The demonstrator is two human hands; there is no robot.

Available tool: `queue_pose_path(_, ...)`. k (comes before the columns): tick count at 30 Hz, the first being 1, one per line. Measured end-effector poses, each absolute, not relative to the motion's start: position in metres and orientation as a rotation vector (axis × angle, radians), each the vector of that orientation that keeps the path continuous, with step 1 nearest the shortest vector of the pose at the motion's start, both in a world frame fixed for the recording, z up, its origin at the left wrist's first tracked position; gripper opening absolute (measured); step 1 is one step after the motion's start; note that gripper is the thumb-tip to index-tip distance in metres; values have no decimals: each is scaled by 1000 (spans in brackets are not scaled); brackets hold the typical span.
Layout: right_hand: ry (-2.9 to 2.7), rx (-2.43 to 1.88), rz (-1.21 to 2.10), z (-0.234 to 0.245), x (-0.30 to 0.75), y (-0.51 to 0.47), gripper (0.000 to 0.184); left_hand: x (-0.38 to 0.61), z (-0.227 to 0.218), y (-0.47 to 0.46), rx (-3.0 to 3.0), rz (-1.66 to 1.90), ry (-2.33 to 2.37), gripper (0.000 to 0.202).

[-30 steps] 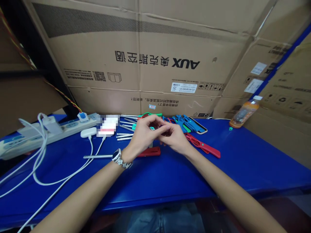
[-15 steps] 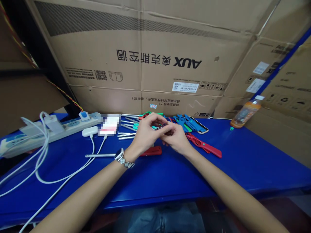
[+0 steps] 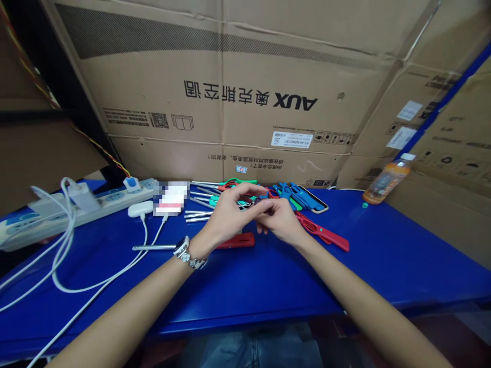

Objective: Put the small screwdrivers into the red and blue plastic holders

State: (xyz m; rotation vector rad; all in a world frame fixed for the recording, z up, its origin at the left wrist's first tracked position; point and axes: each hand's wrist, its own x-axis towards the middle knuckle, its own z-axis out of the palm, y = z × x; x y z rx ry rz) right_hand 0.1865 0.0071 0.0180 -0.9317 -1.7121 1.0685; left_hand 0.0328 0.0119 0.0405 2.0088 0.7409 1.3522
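My left hand (image 3: 233,209) and my right hand (image 3: 281,219) meet above the blue table (image 3: 291,286), fingertips together. Both are closed around something small and dark, mostly hidden by the fingers, and I cannot make out what it is. Under my left wrist lies a metal rod with a red handle (image 3: 238,241). Behind the hands are several metal rods (image 3: 197,214) with green and red handles. Right of my right hand lies a red handle piece with a coiled cord (image 3: 326,234). Blue handle pieces (image 3: 301,196) are piled beyond it.
A white power strip (image 3: 111,197) with plugs and white cables (image 3: 111,278) takes up the left side. A white charger (image 3: 140,209) sits beside a blurred packet (image 3: 171,198). A bottle of orange drink (image 3: 387,180) stands at right. Large cardboard (image 3: 245,61) walls the back.
My left wrist has shifted slightly left and down. Both hands stay joined at the fingertips, with small finger movements. The things on the table lie as before.
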Motion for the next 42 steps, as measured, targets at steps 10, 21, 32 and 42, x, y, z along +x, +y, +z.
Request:
queue_pose_path(10, -1802, -787, 1220, 28, 199, 3, 39, 26, 37, 10, 1917, 1333, 716, 18)
queue_pose_path(21, -1685, -838, 952, 10, 188, 12, 40, 38, 37, 11, 1810, 1485, 803, 14)
queue_pose_path(32, -1850, -775, 1243, 32, 209, 6, 30, 19, 39, 11, 2124, 1240, 667, 23)
queue_pose_path(42, -1734, -824, 1195, 30, 197, 6, 31, 22, 45, 10, 2088, 1330, 759, 13)
